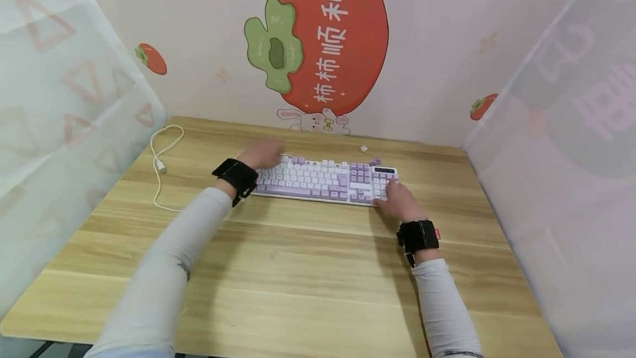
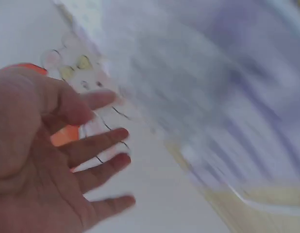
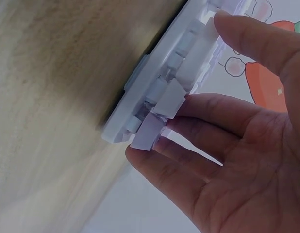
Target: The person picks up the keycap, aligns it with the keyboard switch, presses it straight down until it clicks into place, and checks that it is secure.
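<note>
A white and purple keyboard (image 1: 303, 185) lies on the wooden table. My left hand (image 1: 264, 153), blurred in the head view, is over its far left part. In the left wrist view its fingers are spread, holding nothing, with the blurred keyboard (image 2: 189, 92) beside them. My right hand (image 1: 399, 201) rests at the keyboard's right end, by the number pad. In the right wrist view the thumb (image 3: 247, 36) touches a long pale key near the front edge. The other fingertips touch the right-hand keys, where a white keycap (image 3: 170, 99) and a purple keycap (image 3: 147, 132) sit tilted.
Behind the keyboard lie a loose white keycap (image 1: 364, 148) and small purple pieces (image 1: 376, 162), probably keycaps. A white cable (image 1: 158, 181) with a USB plug (image 1: 160, 166) loops on the left. A printed wall (image 1: 422, 70) stands behind the table (image 1: 298, 269), with pale sheets at both sides.
</note>
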Tool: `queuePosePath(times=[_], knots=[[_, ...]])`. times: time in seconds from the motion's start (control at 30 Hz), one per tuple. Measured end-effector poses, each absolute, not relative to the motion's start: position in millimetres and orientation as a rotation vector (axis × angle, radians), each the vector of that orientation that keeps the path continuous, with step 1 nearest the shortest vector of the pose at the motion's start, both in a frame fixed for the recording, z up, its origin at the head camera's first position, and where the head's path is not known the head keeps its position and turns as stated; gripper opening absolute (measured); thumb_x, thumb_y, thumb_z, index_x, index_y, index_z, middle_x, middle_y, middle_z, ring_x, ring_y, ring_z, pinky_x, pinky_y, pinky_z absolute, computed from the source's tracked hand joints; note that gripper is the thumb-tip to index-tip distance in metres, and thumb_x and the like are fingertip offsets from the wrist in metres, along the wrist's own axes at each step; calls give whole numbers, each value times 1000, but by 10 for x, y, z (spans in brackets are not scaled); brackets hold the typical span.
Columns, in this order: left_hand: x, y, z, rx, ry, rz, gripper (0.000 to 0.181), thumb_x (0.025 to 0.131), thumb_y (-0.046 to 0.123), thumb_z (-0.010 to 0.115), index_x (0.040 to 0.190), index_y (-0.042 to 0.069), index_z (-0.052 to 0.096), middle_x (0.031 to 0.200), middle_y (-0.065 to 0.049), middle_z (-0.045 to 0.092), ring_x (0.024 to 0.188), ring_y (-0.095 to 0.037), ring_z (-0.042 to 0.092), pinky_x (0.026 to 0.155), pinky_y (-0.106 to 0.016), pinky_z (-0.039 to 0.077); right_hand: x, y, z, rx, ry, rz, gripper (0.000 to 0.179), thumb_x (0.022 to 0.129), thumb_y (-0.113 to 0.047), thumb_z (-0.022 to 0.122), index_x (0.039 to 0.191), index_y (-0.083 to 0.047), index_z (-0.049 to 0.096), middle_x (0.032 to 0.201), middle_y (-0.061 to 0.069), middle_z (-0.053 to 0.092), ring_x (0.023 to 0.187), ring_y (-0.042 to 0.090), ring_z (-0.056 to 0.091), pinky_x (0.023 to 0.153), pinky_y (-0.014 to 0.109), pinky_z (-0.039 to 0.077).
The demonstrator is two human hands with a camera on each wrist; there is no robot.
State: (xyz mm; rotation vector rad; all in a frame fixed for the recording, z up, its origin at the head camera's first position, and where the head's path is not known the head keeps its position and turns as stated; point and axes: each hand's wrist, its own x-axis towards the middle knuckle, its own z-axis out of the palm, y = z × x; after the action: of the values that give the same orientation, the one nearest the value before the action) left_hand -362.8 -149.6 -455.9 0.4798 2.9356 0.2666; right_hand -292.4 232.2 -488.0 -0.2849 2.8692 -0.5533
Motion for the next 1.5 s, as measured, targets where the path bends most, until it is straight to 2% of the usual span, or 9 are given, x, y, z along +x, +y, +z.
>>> queuePosePath(times=[0.1,0.17,0.3,0.57,0.77,0.9,1.03,1.2,1.5], knots=[[-3742,-1166,-4505,583,2853,489,28,99,10,52,121,1,66,118,-14,68,105,-30,64,89,-42,54,-2931,2319,-4878,-286,2871,-557,49,97,-31,68,117,12,55,94,18,61,76,26,56,65,35,50],[-3807,-880,-4505,650,2776,606,40,101,11,52,139,0,57,141,-16,59,127,-32,57,104,-46,49,-2935,2315,-4876,-291,2871,-552,49,97,-31,68,116,11,55,94,18,61,75,26,56,64,35,50],[-3995,-224,-4645,778,2691,711,40,101,10,52,141,3,57,144,-12,57,134,-27,52,109,-42,46,-2921,2305,-4884,-285,2873,-566,48,96,-31,69,115,10,55,92,17,61,75,26,57,63,35,51],[-4136,642,-4864,800,2717,690,32,103,8,53,131,7,69,135,-7,66,124,-20,58,108,-33,46,-2877,2261,-4887,-312,2891,-591,38,96,-30,70,101,4,53,82,12,54,71,24,50,62,35,44],[-4053,738,-4843,725,2741,601,36,104,3,47,133,7,67,138,-5,64,127,-18,57,110,-31,44,-2876,2249,-4917,-284,2883,-615,40,96,-28,70,108,5,53,85,12,54,72,24,50,61,34,43],[-4019,760,-4827,808,2686,611,29,105,4,47,118,-1,73,107,-12,67,97,-21,59,89,-25,47,-2887,2248,-4940,-301,2892,-597,39,96,-29,70,106,5,53,83,11,52,72,23,49,61,33,41],[-4080,813,-4879,898,2702,474,22,106,5,46,94,1,64,85,-7,47,79,-19,45,74,-26,37,-2896,2249,-4950,-317,2911,-588,38,95,-29,71,104,4,52,82,11,52,71,23,49,62,34,41],[-4154,808,-4900,868,2809,526,17,102,5,53,90,2,64,81,-6,50,76,-19,48,71,-28,43,-2896,2254,-4937,-305,2910,-605,40,95,-28,71,107,5,52,82,11,52,71,23,49,61,34,42],[-4240,468,-4813,844,2951,1141,10,92,0,69,100,-1,76,100,-10,70,93,-22,62,86,-31,54,-2917,2312,-4909,-269,2912,-596,39,94,-29,72,102,4,54,84,13,57,71,24,53,60,34,47]])
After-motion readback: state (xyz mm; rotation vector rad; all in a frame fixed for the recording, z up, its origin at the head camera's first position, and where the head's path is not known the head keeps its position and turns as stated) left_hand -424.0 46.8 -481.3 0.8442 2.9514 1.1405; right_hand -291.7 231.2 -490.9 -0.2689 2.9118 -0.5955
